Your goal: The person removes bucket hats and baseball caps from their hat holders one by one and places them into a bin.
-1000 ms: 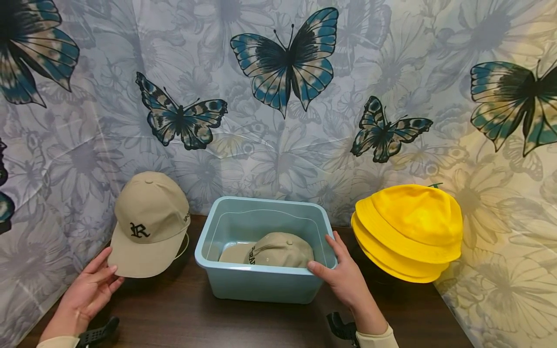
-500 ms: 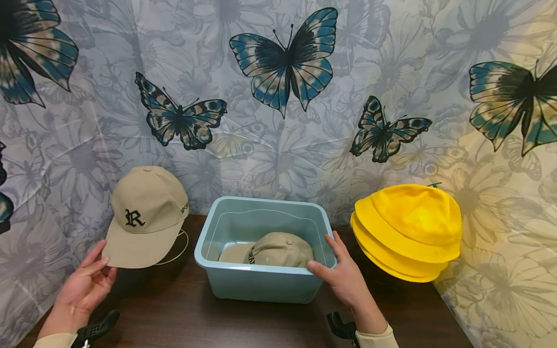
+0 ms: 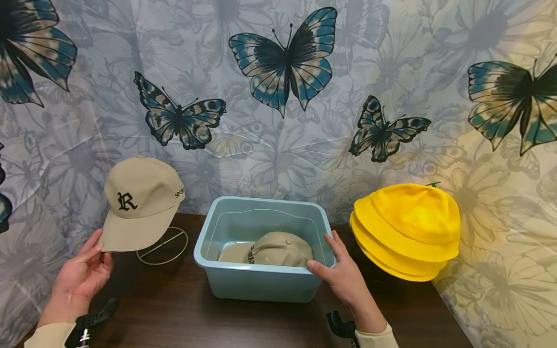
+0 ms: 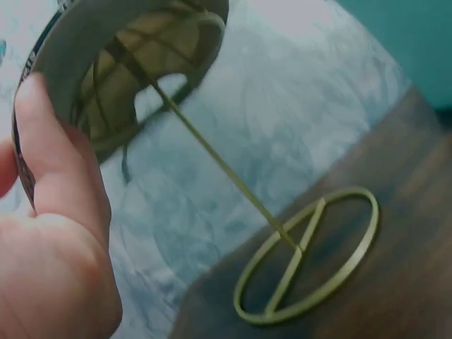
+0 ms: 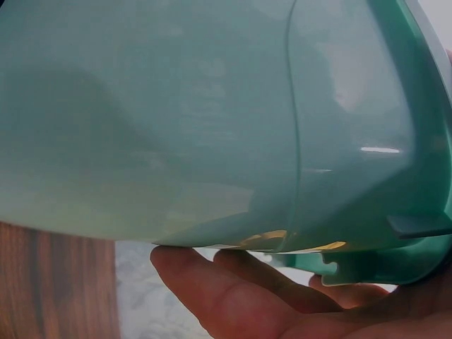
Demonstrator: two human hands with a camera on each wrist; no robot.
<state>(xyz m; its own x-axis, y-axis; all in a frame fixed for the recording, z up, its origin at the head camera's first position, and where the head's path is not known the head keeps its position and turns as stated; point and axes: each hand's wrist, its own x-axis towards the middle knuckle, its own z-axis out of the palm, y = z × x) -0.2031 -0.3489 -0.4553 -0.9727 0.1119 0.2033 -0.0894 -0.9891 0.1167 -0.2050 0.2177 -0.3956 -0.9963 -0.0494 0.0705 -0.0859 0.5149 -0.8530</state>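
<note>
My left hand [image 3: 80, 275] pinches the brim of a beige baseball cap [image 3: 141, 188] with a dark R on its front. Inside the cap, in the left wrist view, wire ribs of a gold display stand [image 4: 219, 162] show, its rod leading down to a ring base. My right hand [image 3: 344, 275] grips the right end of a light blue plastic bin [image 3: 263, 282], thumb on the front rim and fingers along the side. Those fingers [image 5: 233, 293] lie under the rim against the outer wall in the right wrist view. Another beige cap [image 3: 283, 249] lies in the bin.
Stacked yellow bucket hats [image 3: 406, 232] stand to the right of the bin, close to my right hand. Everything rests on a dark wooden table [image 3: 174, 314]. A butterfly-print cloth [image 3: 278, 145] hangs right behind it.
My left hand has raised the cap up and slightly left, uncovering more of the stand's ring base. The right hand, bin and yellow hats have stayed in place.
</note>
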